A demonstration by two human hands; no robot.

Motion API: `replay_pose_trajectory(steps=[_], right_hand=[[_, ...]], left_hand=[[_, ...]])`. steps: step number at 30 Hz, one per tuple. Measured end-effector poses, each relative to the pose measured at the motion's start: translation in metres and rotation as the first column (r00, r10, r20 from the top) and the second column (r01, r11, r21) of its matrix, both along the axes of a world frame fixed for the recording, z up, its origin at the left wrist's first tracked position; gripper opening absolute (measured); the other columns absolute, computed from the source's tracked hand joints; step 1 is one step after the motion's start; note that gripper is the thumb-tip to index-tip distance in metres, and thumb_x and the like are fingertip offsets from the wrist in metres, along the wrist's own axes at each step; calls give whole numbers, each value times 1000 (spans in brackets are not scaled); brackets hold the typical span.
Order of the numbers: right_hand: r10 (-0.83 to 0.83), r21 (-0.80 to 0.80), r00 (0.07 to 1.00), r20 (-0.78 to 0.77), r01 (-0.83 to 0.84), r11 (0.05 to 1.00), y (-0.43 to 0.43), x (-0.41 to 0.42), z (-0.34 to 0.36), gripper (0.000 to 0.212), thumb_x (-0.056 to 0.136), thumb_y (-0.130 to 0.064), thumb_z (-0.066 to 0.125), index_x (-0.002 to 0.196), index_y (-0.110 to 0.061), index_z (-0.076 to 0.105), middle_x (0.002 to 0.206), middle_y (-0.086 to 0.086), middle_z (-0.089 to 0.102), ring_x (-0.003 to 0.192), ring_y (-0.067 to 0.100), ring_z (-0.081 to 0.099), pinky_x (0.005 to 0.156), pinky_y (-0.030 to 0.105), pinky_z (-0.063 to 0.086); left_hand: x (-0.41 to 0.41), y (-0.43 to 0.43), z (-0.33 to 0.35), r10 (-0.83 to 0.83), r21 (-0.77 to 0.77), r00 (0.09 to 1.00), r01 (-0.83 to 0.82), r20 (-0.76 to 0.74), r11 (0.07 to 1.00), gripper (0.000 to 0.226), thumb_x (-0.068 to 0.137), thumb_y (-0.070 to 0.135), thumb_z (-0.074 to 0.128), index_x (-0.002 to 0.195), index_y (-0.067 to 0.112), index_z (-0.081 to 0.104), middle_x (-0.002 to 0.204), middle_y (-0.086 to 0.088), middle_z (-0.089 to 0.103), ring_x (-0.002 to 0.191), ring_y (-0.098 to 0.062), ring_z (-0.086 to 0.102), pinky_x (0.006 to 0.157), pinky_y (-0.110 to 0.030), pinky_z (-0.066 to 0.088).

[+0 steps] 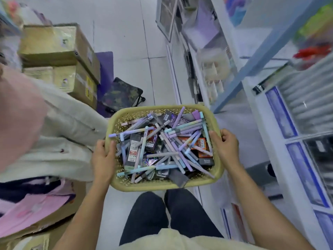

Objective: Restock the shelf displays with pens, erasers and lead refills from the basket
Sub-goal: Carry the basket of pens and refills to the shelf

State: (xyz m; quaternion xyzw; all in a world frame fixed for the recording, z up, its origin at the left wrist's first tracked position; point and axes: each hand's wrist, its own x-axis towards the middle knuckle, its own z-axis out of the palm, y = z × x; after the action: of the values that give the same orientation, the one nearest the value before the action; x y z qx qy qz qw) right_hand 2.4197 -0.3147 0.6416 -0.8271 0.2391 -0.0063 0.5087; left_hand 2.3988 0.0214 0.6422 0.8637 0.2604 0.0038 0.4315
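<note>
Two hands hold a yellow basket (pixel 162 185) by its sides. The left hand (pixel 103 156) grips the left rim, with its fingers curled over the edge and into the basket. The right hand (pixel 225 147) grips the right rim the same way.

The basket is up in the air, above a white tiled floor (pixel 129 42) and in front of the person's legs (pixel 162 222) in dark trousers. It is full to the top. Lots of pens (pixel 180 152) in purple, blue and pink lie in a messy pile, crossing each other. Small dark packs (pixel 134 150) lie under and between them, and one pack is orange. I cannot read what is in the packs.

A white shelf (pixel 264 134) stands just beside the basket on the right. It is too blurry to tell what sits on it.

Brown boxes (pixel 59 51) are stacked on the floor to the far left. A small folding stool (pixel 122 94) stands near them. Another person (pixel 68 123) in a pale jacket is close by on the left.
</note>
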Motion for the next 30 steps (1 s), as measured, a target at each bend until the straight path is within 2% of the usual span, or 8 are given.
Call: replay_pose_trajectory(steps=[4, 8, 12, 16, 23, 25, 28, 30], right_hand=[[22, -14, 1000, -7, -22, 1000, 3, 77, 1, 39, 91, -29, 65, 65, -6, 46, 59, 1, 44, 52, 7, 37, 49, 23, 32], [-7, 14, 1000, -2, 7, 1000, 14, 149, -4, 42, 91, -27, 66, 60, -21, 38, 55, -7, 38, 46, 2, 32, 43, 16, 25], [-64, 93, 998, 0, 63, 994, 20, 217, -6, 34, 92, -24, 65, 64, -16, 47, 60, 3, 46, 50, 4, 38, 47, 18, 31], [-99, 132, 995, -24, 101, 986, 22, 284, -5, 32, 92, -28, 65, 66, -15, 51, 62, 6, 51, 58, 14, 46, 56, 30, 37], [-105, 146, 994, -17, 107, 984, 25, 387, -3, 38, 94, -29, 62, 68, -9, 43, 62, 5, 39, 57, 14, 37, 55, 28, 30], [-129, 119, 992, -12, 129, 984, 28, 408, -4, 41, 94, -29, 62, 66, -7, 41, 61, 8, 38, 56, 15, 35, 54, 28, 28], [-191, 131, 981, -21, 192, 973, 33, 435, -10, 45, 94, -30, 62, 77, 9, 46, 68, 28, 47, 61, 19, 40, 60, 32, 33], [-249, 128, 968, -29, 250, 960, 39, 447, -15, 37, 93, -30, 62, 75, 1, 53, 69, 26, 53, 60, 17, 45, 60, 31, 36]], left_hand=[[77, 7, -4, 14, -13, 1000, -15, -27, 1000, 30, 101, 32, 48, 92, 3, 46, 86, -16, 55, 79, -27, 50, 71, -43, 38], [158, 15, -8, -1, -70, 1000, 0, -9, 998, 24, 100, 35, 47, 87, 15, 47, 79, -7, 56, 72, -22, 50, 64, -39, 40], [241, 18, -1, -44, 0, 999, 44, -1, 999, 29, 100, 36, 47, 76, 20, 42, 68, 0, 49, 57, -4, 43, 53, -32, 33], [320, 19, 5, -75, 9, 997, 75, -1, 997, 28, 100, 30, 49, 83, 8, 46, 70, -4, 48, 59, -12, 40, 53, -29, 31], [440, 23, 7, -138, 19, 990, 137, 12, 990, 34, 100, 28, 50, 88, -3, 49, 81, -23, 55, 66, -20, 43, 57, -34, 33], [470, 26, 6, -153, 23, 988, 153, 8, 988, 34, 100, 31, 50, 87, -1, 49, 78, -20, 53, 66, -20, 43, 57, -34, 33], [517, 30, 2, -205, 5, 979, 205, 2, 979, 31, 99, 34, 50, 81, 8, 46, 71, -7, 50, 63, -19, 43, 57, -36, 35], [547, 32, -3, -251, -8, 968, 251, -6, 968, 30, 99, 36, 50, 77, 16, 44, 70, -3, 49, 62, -17, 43, 59, -37, 36]])
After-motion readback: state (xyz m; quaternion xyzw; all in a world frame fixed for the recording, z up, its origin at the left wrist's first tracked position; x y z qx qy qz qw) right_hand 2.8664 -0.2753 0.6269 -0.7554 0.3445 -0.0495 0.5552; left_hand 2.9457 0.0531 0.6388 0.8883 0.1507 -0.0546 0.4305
